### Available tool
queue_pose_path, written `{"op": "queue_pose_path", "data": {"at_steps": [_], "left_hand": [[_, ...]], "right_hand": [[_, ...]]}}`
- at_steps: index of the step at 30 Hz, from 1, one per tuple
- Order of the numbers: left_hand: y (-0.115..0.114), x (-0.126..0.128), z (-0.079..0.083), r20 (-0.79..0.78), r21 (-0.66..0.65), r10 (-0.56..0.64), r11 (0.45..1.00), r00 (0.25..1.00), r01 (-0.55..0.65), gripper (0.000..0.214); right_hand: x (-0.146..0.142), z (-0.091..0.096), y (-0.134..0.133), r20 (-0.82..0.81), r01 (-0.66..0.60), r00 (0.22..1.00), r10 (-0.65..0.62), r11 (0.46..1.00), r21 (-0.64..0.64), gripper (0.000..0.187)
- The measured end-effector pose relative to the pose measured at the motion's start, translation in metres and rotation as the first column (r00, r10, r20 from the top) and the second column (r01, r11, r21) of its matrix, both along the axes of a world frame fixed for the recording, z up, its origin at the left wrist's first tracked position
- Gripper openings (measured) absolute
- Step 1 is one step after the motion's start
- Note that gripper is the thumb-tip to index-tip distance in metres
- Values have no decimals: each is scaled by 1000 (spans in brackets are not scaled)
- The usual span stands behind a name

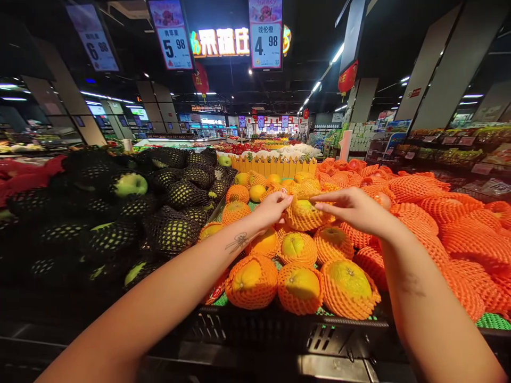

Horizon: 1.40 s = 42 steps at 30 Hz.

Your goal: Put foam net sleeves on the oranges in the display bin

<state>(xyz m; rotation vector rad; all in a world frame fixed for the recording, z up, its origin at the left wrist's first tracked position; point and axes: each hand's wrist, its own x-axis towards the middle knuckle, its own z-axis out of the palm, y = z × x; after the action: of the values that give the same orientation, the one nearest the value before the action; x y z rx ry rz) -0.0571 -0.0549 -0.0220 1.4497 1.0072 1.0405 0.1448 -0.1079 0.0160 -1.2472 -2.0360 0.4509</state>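
Observation:
Both my hands hold one orange (304, 213) wrapped in an orange foam net, a little above a pile of netted oranges (299, 284). My left hand (272, 208) pinches the net at the fruit's left side. On the right, my right hand (351, 208) grips the net with fingers pressed together. More netted oranges lie in rows under and in front of the held one, in a black crate (279, 332).
Green apples in black foam nets (131, 213) fill the bin on the left. Fruit in orange nets (447, 218) is heaped on the right. A yellow picket fence (275, 166) stands behind the oranges. Price signs (265, 34) hang overhead. Shelves (459, 149) line the right wall.

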Motion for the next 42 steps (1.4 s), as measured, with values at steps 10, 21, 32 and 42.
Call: {"op": "queue_pose_path", "data": {"at_steps": [10, 21, 32, 42], "left_hand": [[-5, 9, -1, -102, -18, 53, 998, 993, -56, 25], [-3, 7, -5, -252, -64, -13, 998, 968, -3, 20], [-3, 2, 3, 221, -146, -110, 979, 969, 144, 41], [-7, -2, 8, 505, -170, -20, 978, 863, 122, 50]], "right_hand": [[13, -3, 15, 195, 500, 854, -483, 865, -47, 50], [7, -8, 12, 130, 138, 987, -89, 885, -445, 50], [-23, -27, 26, -473, -27, 881, -33, 992, -119, 66], [-33, -28, 22, -853, -258, 511, -104, 928, -268, 58]]}}
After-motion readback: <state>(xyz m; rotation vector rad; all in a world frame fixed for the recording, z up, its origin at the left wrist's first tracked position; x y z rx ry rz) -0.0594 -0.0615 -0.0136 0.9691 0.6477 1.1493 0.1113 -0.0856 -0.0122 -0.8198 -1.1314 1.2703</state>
